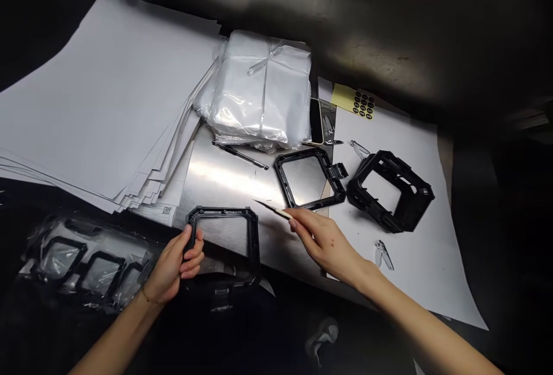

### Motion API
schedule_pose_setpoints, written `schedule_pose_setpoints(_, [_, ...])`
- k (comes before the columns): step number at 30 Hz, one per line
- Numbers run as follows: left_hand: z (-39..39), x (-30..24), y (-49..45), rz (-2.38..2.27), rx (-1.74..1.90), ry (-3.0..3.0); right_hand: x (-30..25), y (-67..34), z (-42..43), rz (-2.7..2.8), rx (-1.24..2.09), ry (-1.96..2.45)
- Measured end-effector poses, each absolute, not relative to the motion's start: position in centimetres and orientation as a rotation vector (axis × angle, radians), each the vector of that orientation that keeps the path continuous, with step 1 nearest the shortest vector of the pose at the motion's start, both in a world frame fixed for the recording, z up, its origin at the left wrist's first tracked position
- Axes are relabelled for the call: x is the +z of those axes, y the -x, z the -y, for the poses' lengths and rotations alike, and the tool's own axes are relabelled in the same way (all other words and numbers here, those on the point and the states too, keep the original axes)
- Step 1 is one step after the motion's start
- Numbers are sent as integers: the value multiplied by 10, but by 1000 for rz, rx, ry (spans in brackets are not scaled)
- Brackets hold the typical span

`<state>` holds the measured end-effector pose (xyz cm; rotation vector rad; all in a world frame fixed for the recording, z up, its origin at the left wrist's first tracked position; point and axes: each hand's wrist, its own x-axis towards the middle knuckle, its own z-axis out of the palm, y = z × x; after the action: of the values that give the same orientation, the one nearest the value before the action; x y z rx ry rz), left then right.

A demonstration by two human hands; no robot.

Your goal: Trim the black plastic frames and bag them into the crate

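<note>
My left hand (179, 262) is closed around the left side of a black plastic frame (253, 242), held upright over the table's near edge. In my right hand (324, 239), a slim knife (274, 209) with a pale handle is pinched between thumb and fingers. Its dark pointed blade aims left toward the frame but stays apart from it. Just beyond that hand lies a second black frame (285, 182) with a hinged tab. To the right, a deeper black housing (415, 199) rests on white paper.
A large stack of white paper (108, 87) covers the left. Tied clear plastic bags (259, 87) sit behind a pen (239, 155). A phone (317, 121), yellow sticker sheet (345, 97) and nail clippers (383, 255) lie rightward. Bagged frames (86, 262) are at lower left.
</note>
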<state>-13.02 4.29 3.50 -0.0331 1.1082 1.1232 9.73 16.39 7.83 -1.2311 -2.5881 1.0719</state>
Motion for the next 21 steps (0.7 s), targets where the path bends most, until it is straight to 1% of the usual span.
schedule_pose_setpoints(5, [-39, 29, 133, -1243, 1057, 34, 81, -82, -175, 3242, 439, 1073])
schedule_pose_setpoints(7, [-37, 28, 133, -1313, 1038, 25, 85, -76, -177, 3398, 283, 976])
schedule_pose_setpoints(14, [-32, 18, 131, -1511, 1020, -5, 91, -60, -181, 3549, 88, 714])
schedule_pose_setpoints(21, [-33, 14, 132, -1555, 991, 6, 89, -46, -183, 3628, 118, 628])
